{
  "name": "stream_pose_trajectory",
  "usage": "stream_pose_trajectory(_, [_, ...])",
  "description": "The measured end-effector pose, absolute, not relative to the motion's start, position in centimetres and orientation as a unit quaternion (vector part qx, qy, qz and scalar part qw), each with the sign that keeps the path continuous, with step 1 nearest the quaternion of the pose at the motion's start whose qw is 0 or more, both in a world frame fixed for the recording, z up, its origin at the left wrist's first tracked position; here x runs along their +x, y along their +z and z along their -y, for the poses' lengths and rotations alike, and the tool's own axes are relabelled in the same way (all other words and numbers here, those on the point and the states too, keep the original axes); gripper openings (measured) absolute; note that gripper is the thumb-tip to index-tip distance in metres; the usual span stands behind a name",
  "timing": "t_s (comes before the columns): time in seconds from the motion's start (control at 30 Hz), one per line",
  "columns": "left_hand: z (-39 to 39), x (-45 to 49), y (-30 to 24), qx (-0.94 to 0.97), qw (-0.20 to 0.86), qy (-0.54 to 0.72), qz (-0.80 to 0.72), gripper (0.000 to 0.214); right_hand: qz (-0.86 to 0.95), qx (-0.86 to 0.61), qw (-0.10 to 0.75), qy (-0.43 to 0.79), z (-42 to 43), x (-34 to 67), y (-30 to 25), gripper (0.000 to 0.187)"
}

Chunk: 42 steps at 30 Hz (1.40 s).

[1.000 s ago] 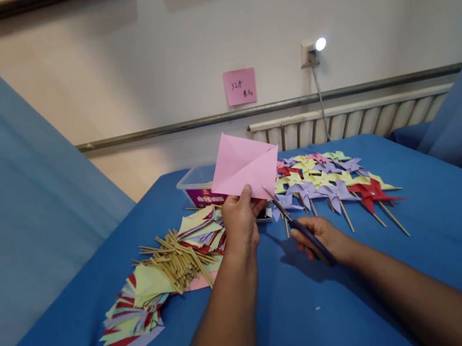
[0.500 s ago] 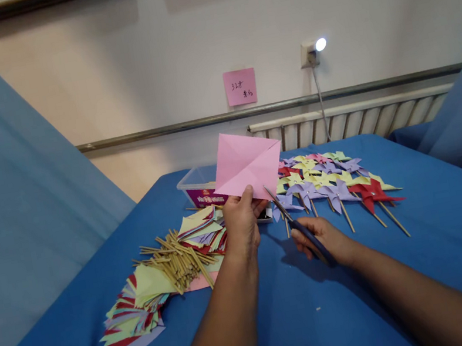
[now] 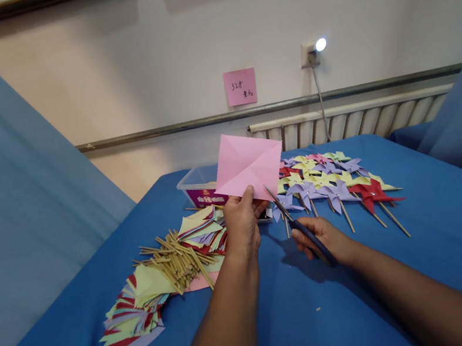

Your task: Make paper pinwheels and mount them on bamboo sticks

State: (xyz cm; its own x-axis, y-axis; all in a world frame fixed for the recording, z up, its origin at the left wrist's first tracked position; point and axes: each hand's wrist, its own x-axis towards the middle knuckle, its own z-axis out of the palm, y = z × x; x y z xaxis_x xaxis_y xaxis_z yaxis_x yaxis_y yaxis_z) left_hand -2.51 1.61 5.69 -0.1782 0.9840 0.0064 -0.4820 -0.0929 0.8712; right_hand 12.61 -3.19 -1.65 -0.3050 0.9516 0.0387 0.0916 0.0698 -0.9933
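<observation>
Raised over the table, a square sheet of pink paper point(image 3: 249, 161) shows diagonal crease lines. My left hand point(image 3: 241, 216) pinches its lower edge, thumb in front and fingers behind. My right hand point(image 3: 320, 236) is closed round the dark blue handles of a pair of scissors point(image 3: 308, 234). The blades point up and left, at the sheet's lower right corner; whether they cut into the paper there I cannot tell. Right of the sheet lie several finished paper pinwheels point(image 3: 337, 196) on sticks, in purple, yellow, red and other colours.
Left of my forearm lie a heap of thin wooden sticks point(image 3: 179, 262) and fanned stacks of coloured paper point(image 3: 133, 315). Behind the sheet stands a clear plastic box point(image 3: 190, 180) with a purple label. A blue cloth point(image 3: 294, 329) covers the table; a radiator point(image 3: 351, 122) is behind it.
The pink sheet has shifted very slightly to the right in my left hand. Both hands and the scissors stay almost where they were.
</observation>
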Motion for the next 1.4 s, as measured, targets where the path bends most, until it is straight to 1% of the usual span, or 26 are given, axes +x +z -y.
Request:
stream_pose_trajectory(0.2, [-1.59, -2.51, 5.71, 0.327, 0.553, 0.664, -0.383, 0.017, 0.596, -0.429, 0.404, 0.545, 3.07, 12.62, -2.01, 0.039])
stream_pose_trajectory(0.47, [-1.58, -2.51, 5.79, 0.324, 0.555, 0.661, -0.388, 0.022, 0.597, -0.427, 0.407, 0.544, 3.11, 12.55, -1.95, 0.043])
stream_pose_trajectory(0.7, [-1.49, -2.54, 5.86, 0.33, 0.558, 0.656, -0.386, 0.019, 0.605, -0.409, 0.413, 0.545, 2.86, 12.61, -2.55, 0.045])
stream_pose_trajectory(1.07, [-1.67, -2.5, 5.41, 0.334, 0.553, 0.657, -0.387, 0.023, 0.601, -0.411, 0.415, 0.546, 2.81, 12.6, -2.56, 0.036])
stream_pose_trajectory(1.4, [-1.62, -2.52, 5.47, 0.336, 0.553, 0.658, -0.384, 0.023, 0.601, -0.424, 0.41, 0.539, 2.97, 12.55, -2.24, 0.038])
